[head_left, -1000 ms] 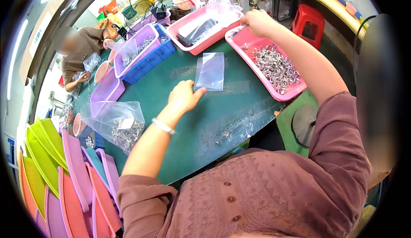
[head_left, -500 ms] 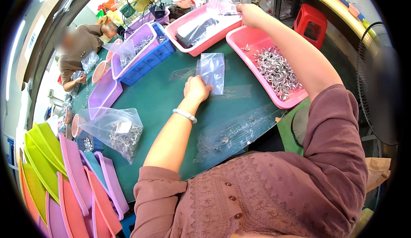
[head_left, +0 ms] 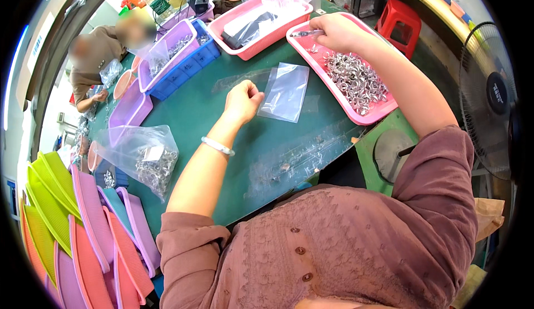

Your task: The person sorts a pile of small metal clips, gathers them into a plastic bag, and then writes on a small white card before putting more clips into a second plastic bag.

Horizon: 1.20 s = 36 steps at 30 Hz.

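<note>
In my right hand is a slim, silver, pen-like object, pinched and pointing left over the far end of a pink tray. Small shiny metal pieces are heaped in that tray. My left hand is curled closed over the green table, its thumb at the left edge of a flat clear plastic bag. Whether its fingers hold anything is hidden.
Another pink tray holds white sheets and a dark packet. Purple baskets and a blue crate stand left. A bag of metal pieces lies nearer, beside stacked coloured baskets. A person works far left; a fan stands right.
My right hand has moved from the white-sheet tray to above the tray of metal pieces, now showing the pen-like object. My left hand has drawn back to the bag's edge; the bag lies tilted.
</note>
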Each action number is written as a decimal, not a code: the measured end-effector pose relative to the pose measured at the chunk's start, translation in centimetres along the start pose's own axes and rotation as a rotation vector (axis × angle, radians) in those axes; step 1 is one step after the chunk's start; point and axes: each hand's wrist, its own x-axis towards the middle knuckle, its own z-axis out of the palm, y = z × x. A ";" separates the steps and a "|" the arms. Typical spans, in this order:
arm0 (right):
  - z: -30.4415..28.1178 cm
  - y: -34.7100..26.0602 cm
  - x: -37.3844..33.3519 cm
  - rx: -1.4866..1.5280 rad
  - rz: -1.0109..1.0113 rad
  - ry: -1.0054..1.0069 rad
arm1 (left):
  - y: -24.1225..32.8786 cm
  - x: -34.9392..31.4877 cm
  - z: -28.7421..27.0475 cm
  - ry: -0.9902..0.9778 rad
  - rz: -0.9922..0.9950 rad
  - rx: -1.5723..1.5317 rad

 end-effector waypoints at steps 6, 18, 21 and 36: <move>-0.8 -1.2 -3.1 0.034 -0.083 -0.004 | 3.7 -0.3 2.6 -0.171 -0.143 0.366; 5.3 -11.8 -13.9 0.265 -0.267 -0.305 | -2.0 1.6 2.0 0.093 0.017 -0.147; 10.4 -11.7 -12.8 0.228 -0.210 -0.093 | -0.5 -0.7 -1.5 0.186 0.183 -0.113; 10.2 -15.8 -9.7 1.831 0.384 -0.075 | 1.3 -12.6 -1.6 0.438 0.904 0.287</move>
